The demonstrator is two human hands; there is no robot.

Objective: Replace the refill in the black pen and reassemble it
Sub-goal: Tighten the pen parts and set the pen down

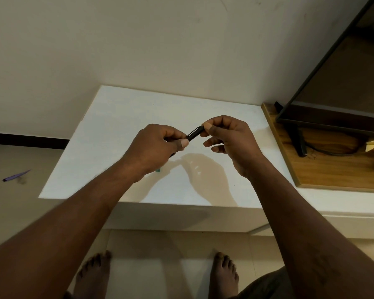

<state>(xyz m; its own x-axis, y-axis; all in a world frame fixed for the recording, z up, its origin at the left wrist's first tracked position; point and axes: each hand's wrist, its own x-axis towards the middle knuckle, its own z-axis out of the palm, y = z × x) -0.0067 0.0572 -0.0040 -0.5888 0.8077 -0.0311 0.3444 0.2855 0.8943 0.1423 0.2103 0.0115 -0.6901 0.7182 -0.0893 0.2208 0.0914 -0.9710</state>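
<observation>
A white bench (108, 130) is set against the far wall. The work is held above its middle, presumably so that any part let slip is caught on the pale top, where it is easily seen. On the right, a wooden board (333, 175) carries a dark-framed screen (324, 87) and its cable (337, 152), well apart from the work.

Both hands are raised over the bench and brought close together. The left hand (156, 145) is wrapped round the lower barrel, its fingers (183, 144) curled tight, so that this half is probably kept from turning. The right hand (231, 141) pinches the clip end between thumb and forefinger (208, 126), while its remaining fingers are left loosely curled beneath.

The black pen (195, 133) is thus spanned between the two grips, clear of the bench and slanted from near left to far right. Such opposed holds suit a twist or a pull along the barrel. Whether the halves are being parted or joined cannot be told, and no refill is seen.

A purple pen-like object (16, 175) lies on the floor at the left. A small greenish scrap (158, 170) shows on the bench below the left wrist and cannot be identified.
</observation>
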